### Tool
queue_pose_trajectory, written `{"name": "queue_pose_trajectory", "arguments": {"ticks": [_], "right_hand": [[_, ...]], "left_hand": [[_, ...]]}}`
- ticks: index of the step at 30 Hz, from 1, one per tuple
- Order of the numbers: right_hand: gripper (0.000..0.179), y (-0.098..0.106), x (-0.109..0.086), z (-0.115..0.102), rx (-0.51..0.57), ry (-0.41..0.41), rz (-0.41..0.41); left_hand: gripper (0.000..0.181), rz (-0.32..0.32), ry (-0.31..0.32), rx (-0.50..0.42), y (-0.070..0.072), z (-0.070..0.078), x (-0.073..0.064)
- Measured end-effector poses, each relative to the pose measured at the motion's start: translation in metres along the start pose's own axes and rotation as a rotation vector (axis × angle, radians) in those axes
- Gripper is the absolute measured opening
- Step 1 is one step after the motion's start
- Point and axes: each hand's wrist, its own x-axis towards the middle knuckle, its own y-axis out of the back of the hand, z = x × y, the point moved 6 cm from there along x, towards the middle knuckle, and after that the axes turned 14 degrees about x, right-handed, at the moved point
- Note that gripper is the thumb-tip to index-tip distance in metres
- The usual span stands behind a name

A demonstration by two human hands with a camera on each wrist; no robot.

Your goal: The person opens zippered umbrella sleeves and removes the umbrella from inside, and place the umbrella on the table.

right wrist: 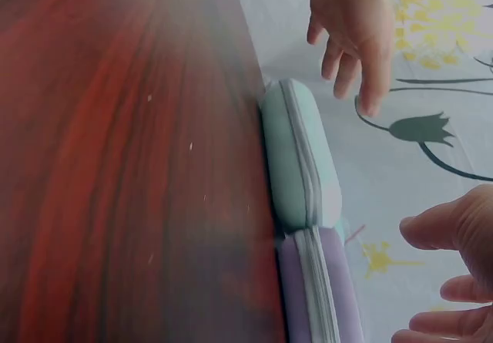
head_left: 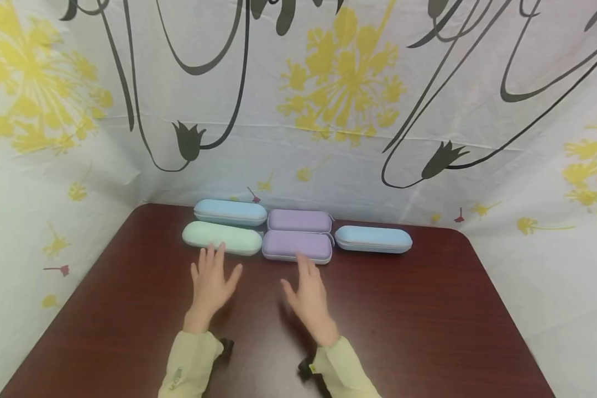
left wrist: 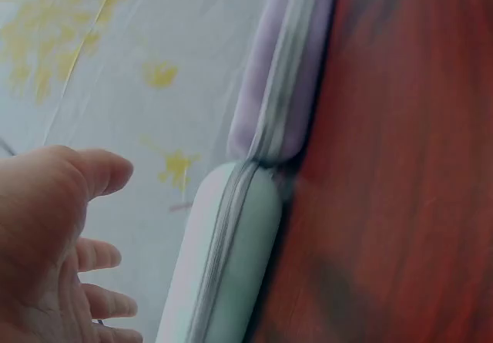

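Near the front of a mint green zippered case (head_left: 222, 237), my left hand (head_left: 211, 286) is held with its fingers spread, fingertips overlapping the case's front edge in the head view. My right hand (head_left: 309, 296) is nearest the front purple zippered case (head_left: 297, 245), its fingers extended and the thumb apart. Neither hand grips anything. In the left wrist view, a gap separates the left hand (left wrist: 46, 227) from the mint case (left wrist: 223, 258). The right wrist view likewise has the right hand (right wrist: 462, 274) off the purple case (right wrist: 317, 285).
Behind the front pair lie a light blue case (head_left: 230, 212) on the left and a second purple case (head_left: 299, 220). Another blue case (head_left: 373, 239) lies to the right. The dark wooden table (head_left: 418, 320) meets a patterned cloth (head_left: 298, 160) at its back edge.
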Motion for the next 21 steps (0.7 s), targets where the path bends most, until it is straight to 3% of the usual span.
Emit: {"name": "queue_pose_trajectory", "arguments": {"ticks": [7,15,18,21], "right_hand": [[0.059,-0.021,0.023,-0.005,0.108,-0.009,-0.014],[0.05,-0.043,0.051,-0.016,0.195,0.036,-0.006],[0.046,-0.052,0.058,-0.016,0.2,0.039,-0.028],[0.045,-0.06,0.064,-0.015,0.199,0.028,-0.051]], "left_hand": [[0.058,0.028,0.142,-0.203,0.008,-0.033,0.02],[0.038,0.289,0.32,-0.372,0.017,-0.074,0.042],[0.035,0.321,0.395,-0.435,0.016,-0.085,0.047],[0.034,0.312,0.467,-0.479,0.013,-0.095,0.05]]}}
